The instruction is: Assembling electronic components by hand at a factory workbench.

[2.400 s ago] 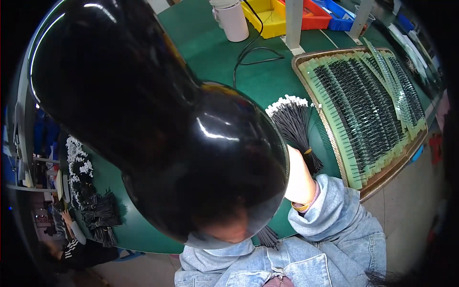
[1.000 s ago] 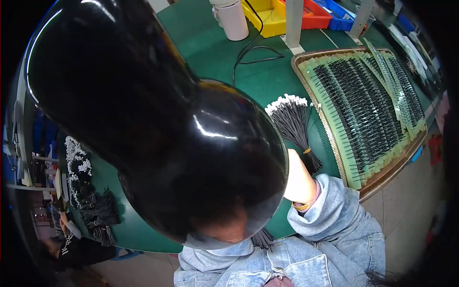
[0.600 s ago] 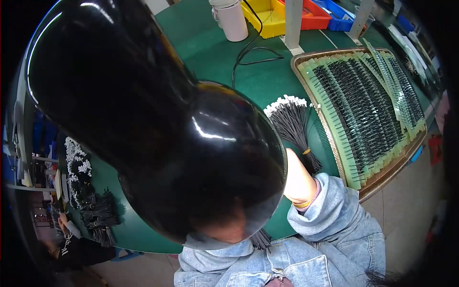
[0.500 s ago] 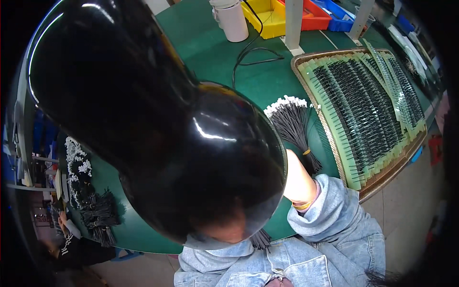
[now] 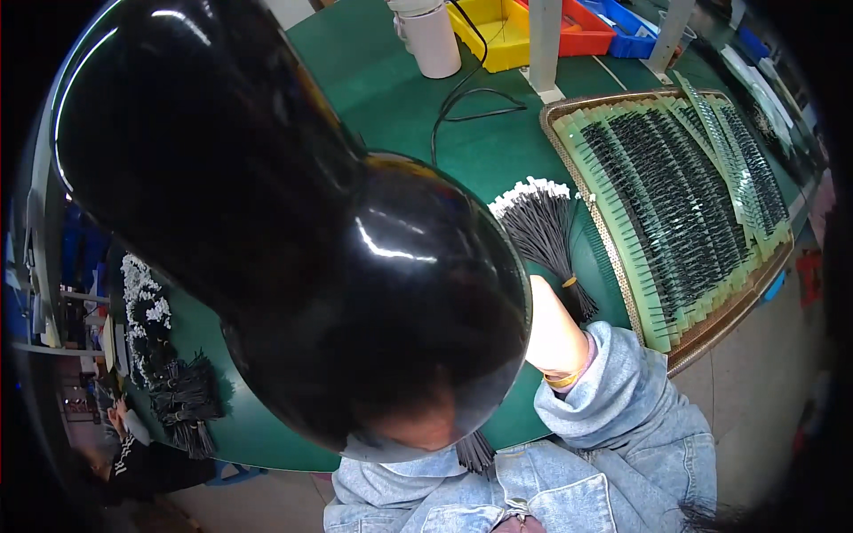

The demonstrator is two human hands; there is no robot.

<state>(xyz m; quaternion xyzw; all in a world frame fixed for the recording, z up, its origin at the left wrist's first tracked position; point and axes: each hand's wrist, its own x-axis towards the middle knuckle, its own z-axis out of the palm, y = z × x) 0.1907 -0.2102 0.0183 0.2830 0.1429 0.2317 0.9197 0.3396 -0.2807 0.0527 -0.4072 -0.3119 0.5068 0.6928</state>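
A large glossy black lamp-like housing [image 5: 382,293] with a rounded head covers the middle of the view and hides what my hands are doing. My right hand [image 5: 553,333] shows only as a brightly lit wrist and forearm at the housing's right edge; its fingers are hidden. Of my left hand [image 5: 422,425], a dim skin-coloured patch appears at the lower rim, above the left denim sleeve. Black wire ends [image 5: 475,451] stick out below the housing, close to my lap. Beyond my right wrist lies a tied bundle of black wires [image 5: 546,226] with white connectors.
At the right, a wicker-edged tray [image 5: 629,302] holds rows of black parts on green strips. More wire bundles [image 5: 187,400] lie left on the green table [image 5: 355,53]. Farther back are a pale cup [image 5: 435,40], a black cable [image 5: 480,105], yellow [image 5: 498,40], red and blue bins. Another person [image 5: 133,453] sits far left.
The wire ends below the housing have shifted slightly left and spread a little. My right wrist stays nearly in place.
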